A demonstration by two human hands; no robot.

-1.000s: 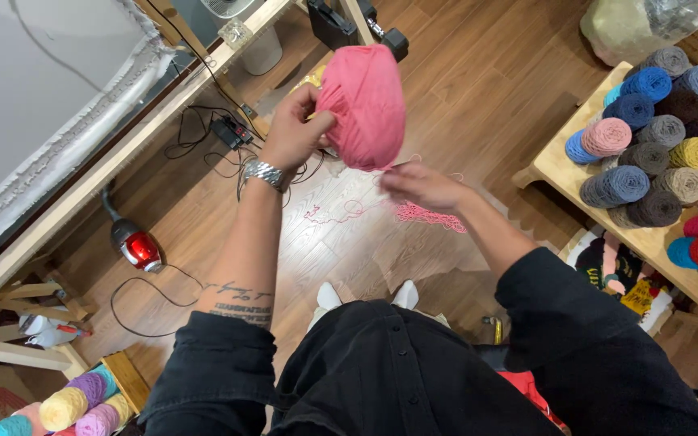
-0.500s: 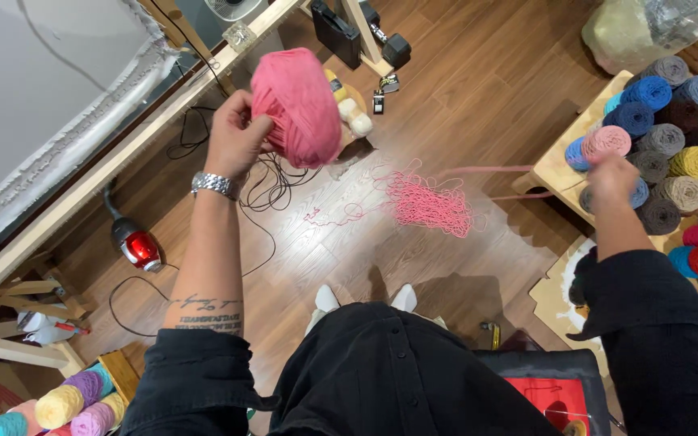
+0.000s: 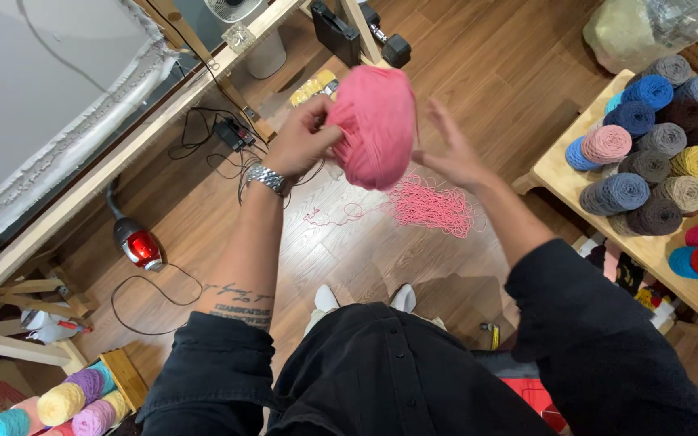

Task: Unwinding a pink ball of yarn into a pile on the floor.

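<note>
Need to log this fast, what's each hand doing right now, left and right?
Left hand: closed, holding the pink yarn ball.
Right hand: open, fingers spread, beside the ball; whether it touches cannot be told.

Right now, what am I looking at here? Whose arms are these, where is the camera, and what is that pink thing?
No machine here: a person wears a camera on the head, looking down at their own arms and the wooden floor. The left hand has its grip on a pink ball of yarn; the right hand is open beside it. A loose pink tangle of yarn lies on the floor below. At right, a wooden shelf holds many coloured yarn balls.
</note>
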